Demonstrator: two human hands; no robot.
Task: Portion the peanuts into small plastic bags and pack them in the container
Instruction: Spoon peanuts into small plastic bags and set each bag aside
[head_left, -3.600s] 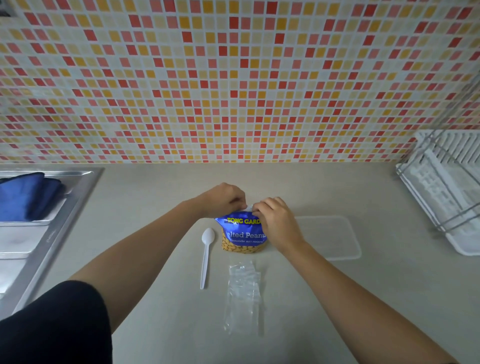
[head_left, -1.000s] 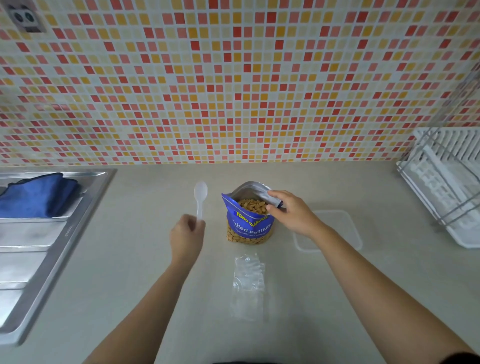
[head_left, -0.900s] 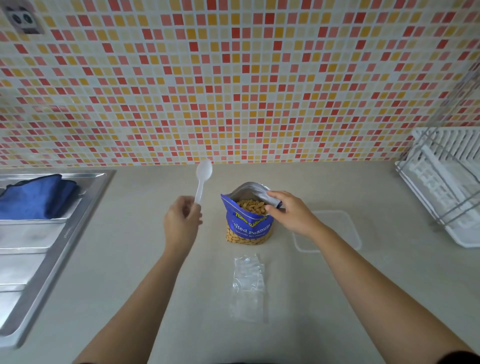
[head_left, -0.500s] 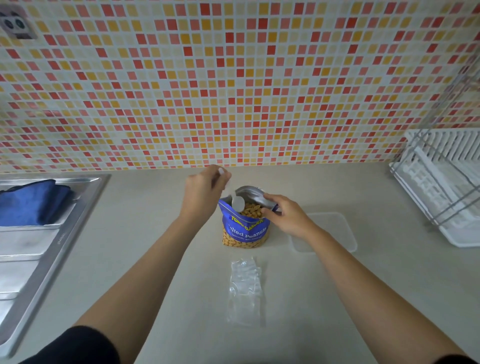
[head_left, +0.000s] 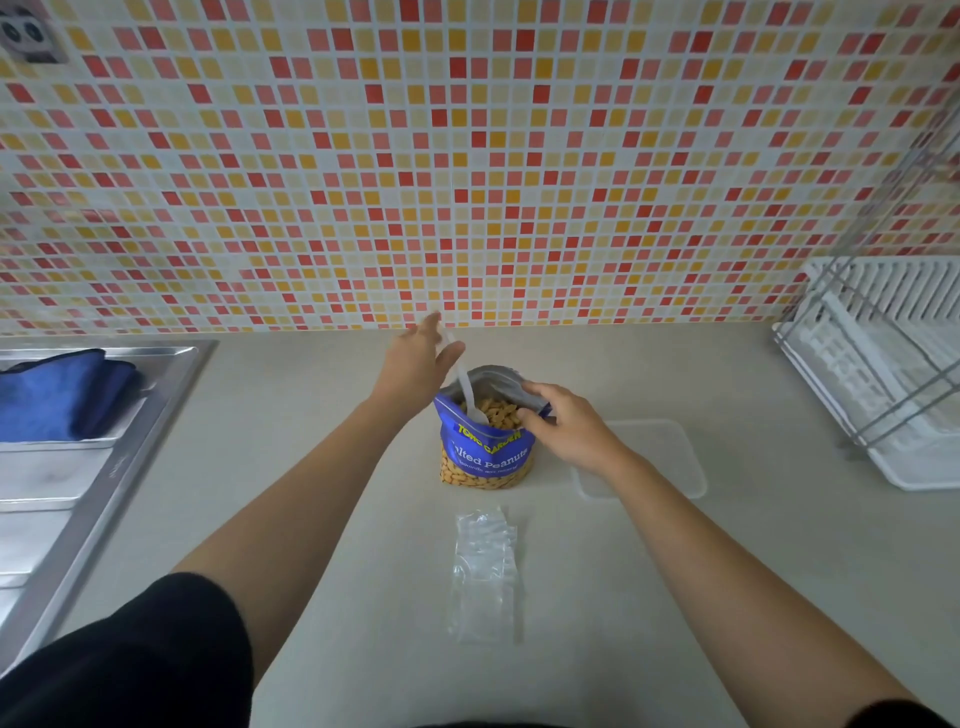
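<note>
A blue bag of salted peanuts (head_left: 485, 452) stands open in the middle of the counter, with peanuts (head_left: 496, 411) showing in its mouth. My right hand (head_left: 563, 423) grips the bag's right rim. My left hand (head_left: 418, 366) holds the handle of a white plastic spoon (head_left: 466, 392), and the spoon's bowl sits down among the peanuts inside the bag. A small stack of clear plastic bags (head_left: 485, 574) lies flat in front of the peanut bag. A clear shallow container (head_left: 654, 457) rests right of the bag, partly behind my right wrist.
A steel sink drainboard (head_left: 67, 488) lies at the left with a folded blue cloth (head_left: 57, 400) on it. A white dish rack (head_left: 888, 364) stands at the right edge. The mosaic tiled wall (head_left: 467, 182) rises directly behind the bag.
My left hand lifted the spoon from the counter, carried it over the bag and pushed its bowl into the peanuts. My right hand has stayed on the bag's rim.
</note>
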